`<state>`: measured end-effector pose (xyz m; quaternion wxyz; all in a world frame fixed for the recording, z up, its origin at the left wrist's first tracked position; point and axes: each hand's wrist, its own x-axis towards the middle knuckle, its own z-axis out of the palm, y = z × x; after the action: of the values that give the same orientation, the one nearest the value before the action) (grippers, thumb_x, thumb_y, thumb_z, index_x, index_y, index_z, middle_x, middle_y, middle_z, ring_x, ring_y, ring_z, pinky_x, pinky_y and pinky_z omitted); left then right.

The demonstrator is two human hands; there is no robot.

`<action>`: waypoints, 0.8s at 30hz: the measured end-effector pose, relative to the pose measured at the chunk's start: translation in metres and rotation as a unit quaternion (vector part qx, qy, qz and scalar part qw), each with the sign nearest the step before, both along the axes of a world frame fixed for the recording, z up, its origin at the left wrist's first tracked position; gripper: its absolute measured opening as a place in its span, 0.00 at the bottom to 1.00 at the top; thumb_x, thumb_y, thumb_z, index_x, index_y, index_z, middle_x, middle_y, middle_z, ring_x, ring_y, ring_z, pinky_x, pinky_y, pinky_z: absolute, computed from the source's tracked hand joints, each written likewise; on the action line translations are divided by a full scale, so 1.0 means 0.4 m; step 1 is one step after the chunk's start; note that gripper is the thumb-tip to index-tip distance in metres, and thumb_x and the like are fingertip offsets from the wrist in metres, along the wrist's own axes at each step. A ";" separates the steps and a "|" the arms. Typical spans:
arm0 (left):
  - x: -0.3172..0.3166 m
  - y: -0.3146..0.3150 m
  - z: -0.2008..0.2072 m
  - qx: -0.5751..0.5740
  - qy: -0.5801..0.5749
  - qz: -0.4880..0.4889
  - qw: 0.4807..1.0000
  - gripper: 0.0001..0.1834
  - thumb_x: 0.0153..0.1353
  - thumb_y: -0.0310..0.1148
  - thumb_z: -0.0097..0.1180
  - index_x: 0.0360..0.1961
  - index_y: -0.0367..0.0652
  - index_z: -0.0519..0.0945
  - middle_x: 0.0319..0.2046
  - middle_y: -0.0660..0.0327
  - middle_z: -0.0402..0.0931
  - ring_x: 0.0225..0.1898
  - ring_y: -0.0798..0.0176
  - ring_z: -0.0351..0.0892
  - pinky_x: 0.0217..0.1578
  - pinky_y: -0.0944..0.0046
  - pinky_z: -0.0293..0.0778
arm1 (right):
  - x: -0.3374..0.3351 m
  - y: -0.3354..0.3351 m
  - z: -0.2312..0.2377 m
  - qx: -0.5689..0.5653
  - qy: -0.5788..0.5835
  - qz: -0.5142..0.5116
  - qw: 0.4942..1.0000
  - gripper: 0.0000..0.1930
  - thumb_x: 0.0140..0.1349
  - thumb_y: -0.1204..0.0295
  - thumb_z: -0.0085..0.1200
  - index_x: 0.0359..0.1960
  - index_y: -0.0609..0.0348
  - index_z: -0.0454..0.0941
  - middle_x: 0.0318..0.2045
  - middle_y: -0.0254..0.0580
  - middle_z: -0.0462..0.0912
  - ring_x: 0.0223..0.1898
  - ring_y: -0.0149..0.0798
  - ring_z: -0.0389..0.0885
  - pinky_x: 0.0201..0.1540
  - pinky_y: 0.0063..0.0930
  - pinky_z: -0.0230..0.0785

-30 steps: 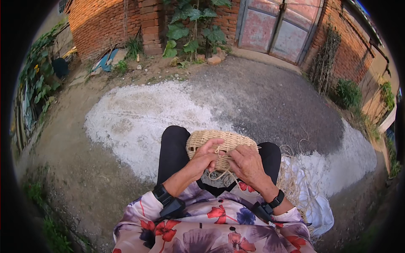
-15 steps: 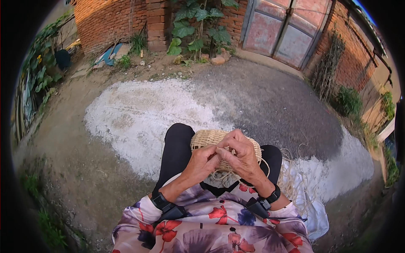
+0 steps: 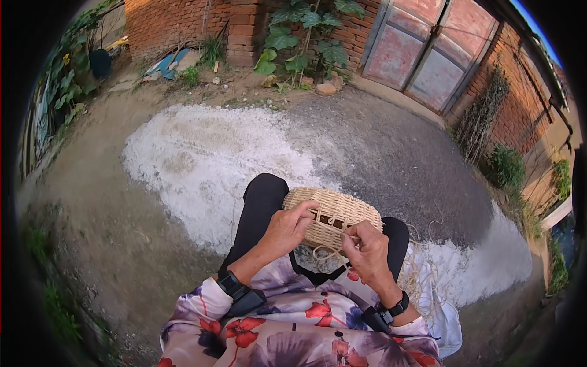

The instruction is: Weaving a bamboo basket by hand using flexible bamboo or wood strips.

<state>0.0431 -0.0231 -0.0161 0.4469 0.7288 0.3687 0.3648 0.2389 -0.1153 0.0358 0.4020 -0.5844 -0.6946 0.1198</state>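
Observation:
A pale woven straw basket rests across my lap, between my knees, with a dark gap in its weave facing me. My left hand grips the basket at the left end of that gap, thumb and fingers closed on the edge. My right hand is at the right end, with thumb and forefinger pinched on a straw cord against the weave; the pinched bit is mostly hidden by the fingers. A loose loop of the cord hangs below the basket between my hands.
Tangled cord lies on a white sack beside my right leg. White powdery ground and dark gravel spread ahead. Farther off stand a brick wall, a metal double door and a leafy plant.
My hands were together in front of the basket; they have moved apart, left hand to its left side, right hand to its right. The basket's gap now shows. The view has shifted slightly.

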 end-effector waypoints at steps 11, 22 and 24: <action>0.049 -0.001 -0.012 0.147 0.052 -0.057 0.986 0.31 0.58 0.19 0.46 0.65 0.49 0.68 0.28 0.43 0.76 0.30 0.43 0.80 0.34 0.51 0.74 | -0.031 0.055 -0.021 0.054 -0.228 -0.009 0.972 0.05 0.53 0.76 0.57 0.27 0.59 0.72 0.24 0.47 0.76 0.25 0.51 0.79 0.27 0.44 0.71; 0.067 0.007 -0.035 0.121 0.014 0.036 0.992 0.24 0.58 0.18 0.48 0.57 0.44 0.74 0.18 0.54 0.73 0.19 0.60 0.75 0.25 0.60 0.73 | -0.015 0.066 -0.067 0.043 -0.194 -0.004 0.980 0.05 0.56 0.75 0.56 0.28 0.60 0.72 0.24 0.47 0.76 0.25 0.51 0.79 0.28 0.43 0.71; 0.071 0.009 -0.041 0.134 0.010 0.048 0.990 0.22 0.59 0.18 0.48 0.55 0.43 0.75 0.17 0.57 0.72 0.18 0.66 0.74 0.23 0.63 0.72 | -0.014 0.068 -0.070 0.051 -0.198 0.000 0.979 0.05 0.56 0.75 0.56 0.28 0.60 0.72 0.24 0.47 0.76 0.26 0.51 0.79 0.28 0.42 0.71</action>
<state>0.0713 -0.0193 -0.0324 0.3238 0.7671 0.3552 0.4249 0.2334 -0.0883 0.0080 0.2859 -0.5752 -0.7656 -0.0344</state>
